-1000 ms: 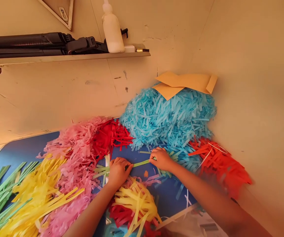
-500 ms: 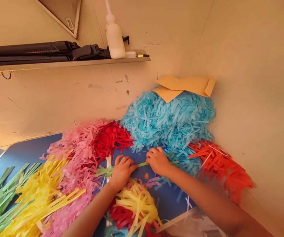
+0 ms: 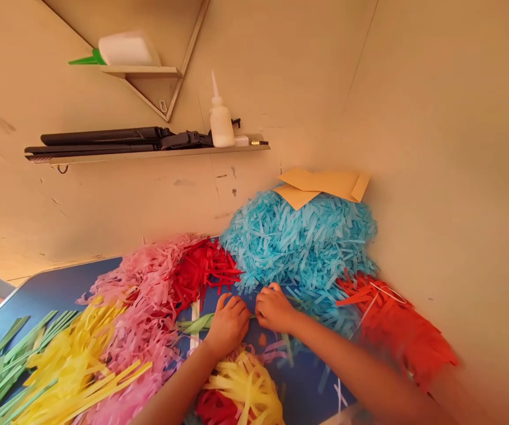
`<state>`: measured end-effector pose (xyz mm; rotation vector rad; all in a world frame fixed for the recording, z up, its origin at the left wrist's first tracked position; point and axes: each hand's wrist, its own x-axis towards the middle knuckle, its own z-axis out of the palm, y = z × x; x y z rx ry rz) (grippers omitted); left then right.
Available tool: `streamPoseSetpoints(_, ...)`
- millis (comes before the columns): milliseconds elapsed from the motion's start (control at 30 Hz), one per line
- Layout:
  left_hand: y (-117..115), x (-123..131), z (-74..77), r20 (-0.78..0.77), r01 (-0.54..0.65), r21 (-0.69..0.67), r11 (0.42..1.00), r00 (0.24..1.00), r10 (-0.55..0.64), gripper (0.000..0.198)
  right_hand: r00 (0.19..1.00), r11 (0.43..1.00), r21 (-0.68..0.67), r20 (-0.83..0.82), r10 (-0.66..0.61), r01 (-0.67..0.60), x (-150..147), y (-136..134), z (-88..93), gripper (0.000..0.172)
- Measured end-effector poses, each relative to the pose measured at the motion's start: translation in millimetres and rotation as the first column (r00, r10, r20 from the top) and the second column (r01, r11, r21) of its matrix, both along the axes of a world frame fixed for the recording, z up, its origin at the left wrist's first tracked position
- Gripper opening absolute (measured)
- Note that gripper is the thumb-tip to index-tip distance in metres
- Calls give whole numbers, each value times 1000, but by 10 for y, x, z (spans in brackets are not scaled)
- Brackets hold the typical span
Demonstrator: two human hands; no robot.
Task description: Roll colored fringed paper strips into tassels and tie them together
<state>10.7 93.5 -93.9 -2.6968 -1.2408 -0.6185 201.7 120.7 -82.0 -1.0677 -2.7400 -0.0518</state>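
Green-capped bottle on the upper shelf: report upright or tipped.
Tipped: the bottle lies on its side, green nozzle pointing to picture left.

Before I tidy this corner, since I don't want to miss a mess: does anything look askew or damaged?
The green-tipped bottle lies on its side, nozzle jutting past the small upper shelf, unlike the upright bottle below. Dark marks also blemish the wall.

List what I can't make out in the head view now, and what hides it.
All in the head view:
Green strips: middle hidden by the left hand.
Right hand: fingertip grip hidden by its own knuckles.
Green paper pile: cut off by the left edge.
Orange-red bundle: lower end blurred.
Dark-and-gold item on the shelf: too small to identify.
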Motion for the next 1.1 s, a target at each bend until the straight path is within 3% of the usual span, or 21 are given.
streamPoseSetpoints(167, -21, -60, -86, 49, -8, 9, 1000, 999, 7, 17, 999, 1000, 21, -29, -17, 18, -57, -155, -22, 14)
streamPoseSetpoints(333, -86, -218, -122, 80, -15, -81, 997, 997, 21, 15, 994, 996, -64, -81, -69, 64, 108, -186, -150, 22)
streamPoseSetpoints(633, -62, -385, -214, 149, -197, -306, 931, 956, 252, 18, 948, 918, -337, -160, -275, 209, 318, -36, -222, 12)
streamPoseSetpoints(833, -68, -303, -172, 109, -262, -316, 912, 945, 310, 25, 930, 875, -392, -109, -351, 284, 263, -27, -153, 13)
streamPoseSetpoints(1000, -53, -269, -56, 33, -184, -247, 951, 980, 198, 20, 908, 843, -392, -43, -418, 369, 186, 26, -118, 12)
streamPoseSetpoints(1100, -42, -276, -15, -19, -26, -198, 980, 1000, 23, 24, 933, 883, -346, -51, -356, 318, 154, 1, -35, 5)
